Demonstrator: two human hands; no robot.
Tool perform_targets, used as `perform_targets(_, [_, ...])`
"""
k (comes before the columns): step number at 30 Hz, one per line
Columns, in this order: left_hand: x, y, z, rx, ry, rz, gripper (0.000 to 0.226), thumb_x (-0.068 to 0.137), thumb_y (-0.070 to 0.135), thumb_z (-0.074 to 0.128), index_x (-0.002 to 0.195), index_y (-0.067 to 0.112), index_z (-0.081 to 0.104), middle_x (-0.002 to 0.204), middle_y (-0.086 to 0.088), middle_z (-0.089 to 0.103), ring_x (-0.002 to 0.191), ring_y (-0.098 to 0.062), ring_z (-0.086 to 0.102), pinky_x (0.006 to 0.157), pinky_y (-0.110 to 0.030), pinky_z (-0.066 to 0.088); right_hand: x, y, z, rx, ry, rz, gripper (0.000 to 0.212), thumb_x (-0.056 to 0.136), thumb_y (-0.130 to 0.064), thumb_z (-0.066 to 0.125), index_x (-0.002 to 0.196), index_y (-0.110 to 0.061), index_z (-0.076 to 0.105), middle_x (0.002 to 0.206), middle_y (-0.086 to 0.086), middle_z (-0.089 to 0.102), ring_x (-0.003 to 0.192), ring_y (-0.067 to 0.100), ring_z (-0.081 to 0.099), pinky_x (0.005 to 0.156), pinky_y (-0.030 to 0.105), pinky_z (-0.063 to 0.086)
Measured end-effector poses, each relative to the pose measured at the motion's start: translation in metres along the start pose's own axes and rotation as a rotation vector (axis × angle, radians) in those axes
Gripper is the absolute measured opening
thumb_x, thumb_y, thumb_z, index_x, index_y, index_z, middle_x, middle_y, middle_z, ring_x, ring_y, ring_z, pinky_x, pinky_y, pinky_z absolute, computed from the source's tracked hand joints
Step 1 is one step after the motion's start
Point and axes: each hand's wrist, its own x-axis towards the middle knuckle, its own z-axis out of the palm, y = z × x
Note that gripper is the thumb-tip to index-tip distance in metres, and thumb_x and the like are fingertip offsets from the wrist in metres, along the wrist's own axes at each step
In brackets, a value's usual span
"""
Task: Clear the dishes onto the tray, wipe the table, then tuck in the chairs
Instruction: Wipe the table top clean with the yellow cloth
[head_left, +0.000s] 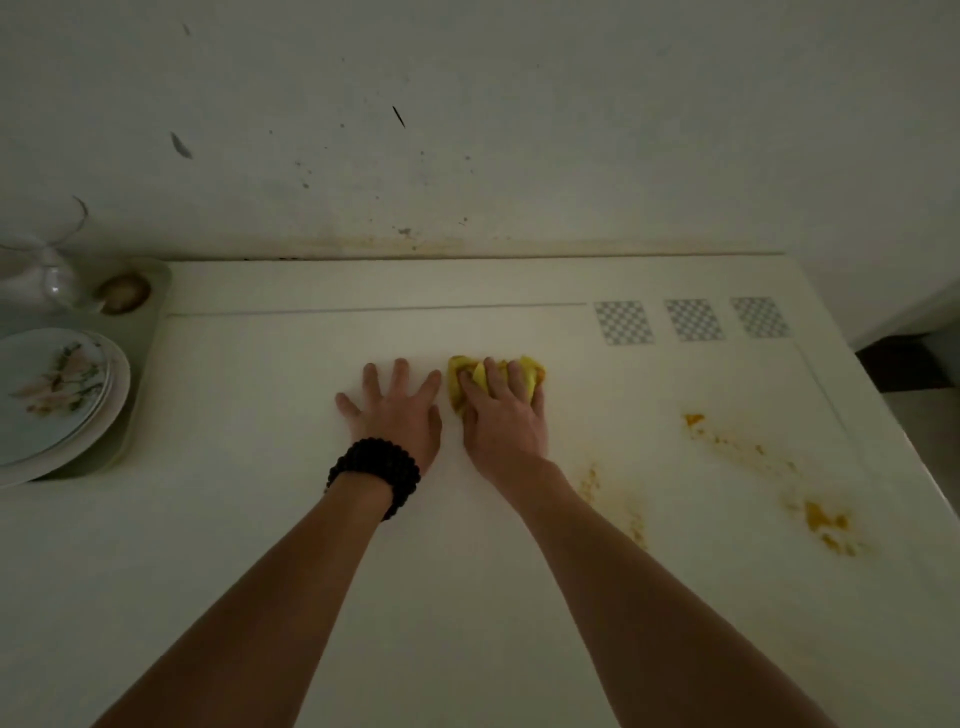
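Clearly the wiping step is in hand: a crumpled yellow cloth (496, 382) lies mid-table under the right hand (503, 415), which grips it. Left hand (395, 410) rests flat, fingers spread, just beside. Next, I judge, the cloth must sweep right toward the orange smears (826, 522). Plates (57, 395) sit stacked on the tray (148, 332).

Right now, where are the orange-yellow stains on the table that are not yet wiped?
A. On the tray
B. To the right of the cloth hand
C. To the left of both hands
B: the stains lie on the table, right of the right hand pressing the yellow cloth.
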Motion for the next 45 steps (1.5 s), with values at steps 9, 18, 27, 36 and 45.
perform_targets(9, [-0.124,0.016,0.025,-0.018,-0.051,-0.002,0.050,0.099,0.038,0.037,0.147,0.041,0.026,0.160,-0.001,0.010,0.147,-0.034,0.006,0.109,-0.064,0.022,-0.134,0.000,0.014,0.029,-0.062,-0.045,0.053,0.102,-0.034,0.038,0.154,-0.035,0.028,0.167,-0.003,0.011,0.154,0.027,-0.001,0.121,0.057,0.002])
perform_targets(18, [-0.247,0.025,0.073,0.048,-0.066,-0.053,0.054,0.098,0.053,0.026,0.150,0.047,0.011,0.163,0.002,0.001,0.148,-0.031,0.001,0.112,-0.064,0.017,-0.247,0.016,0.026,0.037,-0.063,-0.094,0.053,0.101,-0.033,0.040,0.153,-0.035,0.032,0.167,-0.002,0.013,0.154,0.029,0.001,0.121,0.058,0.003])
perform_targets(27, [-0.344,0.029,0.104,0.078,-0.144,-0.066,0.058,0.095,0.063,0.022,0.148,0.052,0.001,0.162,0.005,-0.010,0.148,-0.031,-0.007,0.108,-0.070,0.015,-0.339,0.032,0.037,0.022,-0.110,-0.127,0.055,0.100,-0.032,0.040,0.153,-0.034,0.029,0.167,-0.002,0.010,0.154,0.029,-0.002,0.121,0.057,0.003])
perform_targets(36, [-0.385,0.030,0.100,0.033,-0.327,-0.027,0.072,0.092,0.053,0.054,0.147,0.054,0.008,0.162,0.006,-0.011,0.148,-0.031,-0.007,0.109,-0.065,0.026,-0.435,0.035,0.051,0.052,-0.093,-0.154,0.053,0.097,-0.027,0.048,0.150,-0.030,0.039,0.166,0.002,0.017,0.154,0.032,0.006,0.120,0.061,0.008])
perform_targets(45, [-0.402,0.054,0.107,0.048,-0.353,-0.101,0.079,0.087,0.066,0.048,0.148,0.053,-0.001,0.161,0.007,-0.018,0.148,-0.033,-0.011,0.108,-0.066,0.026,-0.505,0.058,0.060,0.042,-0.015,-0.218,0.050,0.088,-0.034,0.040,0.135,-0.033,0.056,0.157,0.001,0.040,0.147,0.034,0.031,0.115,0.062,0.027])
